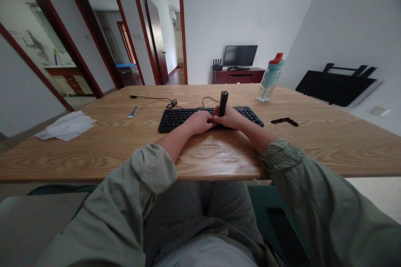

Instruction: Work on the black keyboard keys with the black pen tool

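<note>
A black keyboard [174,120] lies on the wooden table in front of me. My right hand [231,117] is wrapped round a black stick-shaped tool [223,101], held nearly upright over the keyboard's middle. The tool's lower end is hidden by my fingers, and its exact kind does not show. My left hand [199,122] rests at the keyboard's near edge, its fingers closed and meeting those of the right. Whatever the left fingertips pinch is too small to make out. Behind the keyboard, its cable [171,103] lies partly coiled, with the plug end to the left.
On the wooden table [213,158], a white cloth or tissue [67,126] and a small blue-and-white brush-like item [132,112] lie left. A clear bottle with a red-and-teal lid [271,77] stands back right, near a bent black strip [285,121]. A dark phone-like object [288,235] lies beside my thigh.
</note>
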